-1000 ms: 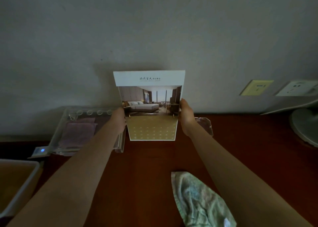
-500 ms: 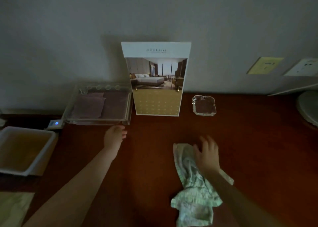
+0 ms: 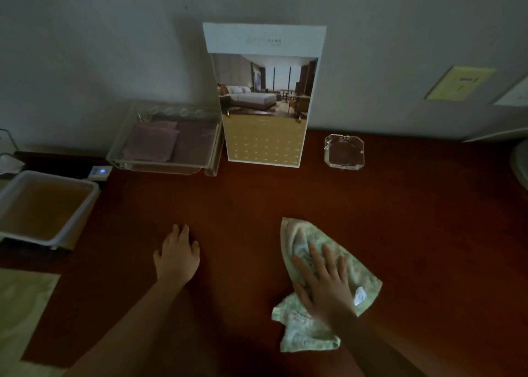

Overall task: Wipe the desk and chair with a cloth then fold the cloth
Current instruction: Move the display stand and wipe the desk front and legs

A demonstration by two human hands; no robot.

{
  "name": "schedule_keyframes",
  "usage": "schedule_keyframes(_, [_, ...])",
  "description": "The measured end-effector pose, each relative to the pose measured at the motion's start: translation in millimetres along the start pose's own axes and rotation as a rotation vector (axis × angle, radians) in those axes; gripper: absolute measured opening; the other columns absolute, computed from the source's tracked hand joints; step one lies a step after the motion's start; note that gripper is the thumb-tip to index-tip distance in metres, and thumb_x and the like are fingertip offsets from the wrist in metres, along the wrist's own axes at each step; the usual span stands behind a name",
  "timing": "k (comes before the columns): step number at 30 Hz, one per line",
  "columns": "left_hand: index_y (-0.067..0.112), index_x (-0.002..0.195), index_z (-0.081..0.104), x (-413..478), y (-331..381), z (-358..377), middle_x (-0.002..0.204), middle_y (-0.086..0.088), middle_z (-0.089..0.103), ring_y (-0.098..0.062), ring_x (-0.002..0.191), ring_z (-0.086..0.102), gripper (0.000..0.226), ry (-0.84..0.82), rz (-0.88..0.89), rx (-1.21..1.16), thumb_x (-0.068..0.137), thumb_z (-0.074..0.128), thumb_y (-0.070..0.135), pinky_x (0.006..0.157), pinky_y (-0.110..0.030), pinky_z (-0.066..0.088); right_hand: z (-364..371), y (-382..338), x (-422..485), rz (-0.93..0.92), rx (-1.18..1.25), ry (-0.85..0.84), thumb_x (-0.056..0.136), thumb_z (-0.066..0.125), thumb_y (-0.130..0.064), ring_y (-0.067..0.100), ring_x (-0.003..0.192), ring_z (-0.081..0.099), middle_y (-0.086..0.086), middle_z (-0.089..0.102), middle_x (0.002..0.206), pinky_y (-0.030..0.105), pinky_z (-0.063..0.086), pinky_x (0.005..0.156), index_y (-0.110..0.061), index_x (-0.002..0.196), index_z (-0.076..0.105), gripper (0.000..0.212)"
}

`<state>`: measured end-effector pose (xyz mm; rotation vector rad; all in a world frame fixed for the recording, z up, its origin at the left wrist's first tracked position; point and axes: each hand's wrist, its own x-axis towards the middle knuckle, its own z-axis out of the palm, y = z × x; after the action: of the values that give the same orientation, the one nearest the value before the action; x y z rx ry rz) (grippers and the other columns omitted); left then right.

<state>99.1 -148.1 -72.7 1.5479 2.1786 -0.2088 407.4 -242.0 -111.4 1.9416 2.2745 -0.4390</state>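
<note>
Items, left to right, on a dark red-brown desk (image 3: 428, 222) set against a pale wall.

1. White plastic tub (image 3: 85, 202), yellowish inside, at the left edge of the desk.
2. Small device with a blue light (image 3: 100, 172), just behind the tub.
3. Clear acrylic tray (image 3: 213, 159) holding purple sachets, at the back against the wall.
4. Left hand (image 3: 177, 252), resting on bare desk in front of the tray, well apart from the cloth.
5. Hotel display card (image 3: 265, 96) with a bedroom photograph, upright at the wall, just beside the tray.
6. Cloth (image 3: 298, 238), pale green and patterned, lying rumpled on the desk at near centre-right, under the right hand.
7. Right hand (image 3: 325, 279), laid on top of the cloth.
8. Glass ashtray (image 3: 344, 151), at the back, right of the card.
9. Yellow wall plate (image 3: 460, 82), on the wall at far right.

Progress: the desk wipe appears to be the step in hand, with the cloth pressed to the surface. How much of the desk is already wiped cannot be told. The chair is not in view, so that part is judged still to come. The cloth is bunched, not folded, so folding is also left.

Fingers, left hand: lightly bent and close together, tips on the wood, holding nothing. It likely serves as a brace.

Fingers, right hand: straight and spread apart, flat on the cloth, pressing down and not gripping it.
</note>
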Motion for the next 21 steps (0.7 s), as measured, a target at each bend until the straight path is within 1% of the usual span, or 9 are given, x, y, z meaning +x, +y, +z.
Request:
schedule_keyframes(3, [0.024,0.151,0.016,0,-3,-5,0.159,-0.001,0.009,-0.021,0.145,0.015,0.056,-0.039,0.009,0.018,0.1,0.034,0.04,0.114,-0.051,0.018,-7,7,3,0.035,0.049,0.024,0.096,0.017,-0.056,0.03,0.142,0.014,0.01,0.032,0.151,0.049,0.0,0.114,-0.033,0.141,0.037,0.054])
schedule_keyframes(5, [0.025,0.15,0.018,0,-7,-8,0.159,-0.001,0.01,-0.021,0.145,0.016,0.055,-0.042,0.03,0.036,0.1,0.035,0.039,0.114,-0.05,0.02,-12,13,6,0.113,0.078,0.042,0.096,0.013,-0.057,0.032,0.142,0.016,0.011,0.033,0.151,0.048,0.0,0.114,-0.032,0.142,0.036,0.056])
schedule_keyframes(7, [0.025,0.15,0.019,-1,-12,-9,0.159,-0.002,0.011,-0.021,0.144,0.017,0.054,-0.036,0.046,0.035,0.1,0.036,0.038,0.115,-0.049,0.022,-14,19,9,0.261,0.113,0.089,0.094,0.015,-0.059,0.033,0.144,0.011,0.009,0.023,0.155,0.049,-0.005,0.114,-0.036,0.145,0.03,0.058])
schedule_keyframes(9, [0.025,0.15,0.02,-1,-19,-10,0.159,-0.002,0.011,-0.022,0.144,0.017,0.054,-0.04,0.053,0.026,0.1,0.036,0.037,0.114,-0.049,0.021,-14,20,11,0.438,0.14,0.11,0.092,0.015,-0.06,0.031,0.145,-0.005,0.006,0.006,0.159,0.051,-0.012,0.113,-0.044,0.148,0.014,0.058])
schedule_keyframes(10, [0.025,0.15,0.019,0,-22,-10,0.159,-0.003,0.011,-0.023,0.144,0.016,0.054,-0.039,0.055,0.023,0.1,0.036,0.038,0.114,-0.049,0.021,-15,19,12,0.5,0.154,0.089,0.094,0.014,-0.059,0.031,0.145,-0.011,0.005,-0.001,0.159,0.054,-0.012,0.113,-0.046,0.148,0.006,0.056])
schedule_keyframes(12, [0.024,0.15,0.019,2,-36,-13,0.159,-0.004,0.01,-0.024,0.144,0.016,0.055,-0.039,0.043,0.015,0.1,0.036,0.038,0.114,-0.049,0.021,-17,9,14,0.562,0.179,0.064,0.096,0.016,-0.056,0.031,0.144,-0.015,0.005,-0.006,0.159,0.059,-0.009,0.112,-0.046,0.148,0.0,0.055])
schedule_keyframes(15, [0.021,0.15,0.019,6,-60,-17,0.158,-0.007,0.011,-0.026,0.144,0.017,0.057,-0.021,-0.006,-0.042,0.1,0.039,0.037,0.114,-0.048,0.024,-22,0,18,0.63,0.233,0.055,0.096,0.015,-0.054,0.03,0.144,-0.015,0.005,-0.007,0.16,0.061,-0.008,0.112,-0.044,0.149,-0.001,0.056])
schedule_keyframes(18, [0.017,0.151,0.017,8,-97,-24,0.158,-0.011,0.01,-0.031,0.143,0.019,0.06,0.007,-0.084,-0.126,0.099,0.041,0.036,0.112,-0.05,0.025,-25,-19,22,0.716,0.229,0.077,0.094,0.013,-0.058,0.032,0.145,-0.01,0.006,-0.004,0.16,0.065,-0.005,0.11,-0.04,0.15,0.001,0.06])
schedule_keyframes(21, [0.013,0.151,0.014,11,-160,-31,0.158,-0.013,0.009,-0.033,0.142,0.017,0.064,0.042,-0.192,-0.155,0.098,0.042,0.035,0.112,-0.051,0.024,-21,-82,35,0.73,0.228,0.076,0.091,0.01,-0.064,0.035,0.144,-0.009,0.007,-0.001,0.16,0.068,-0.004,0.108,-0.038,0.151,0.001,0.066])
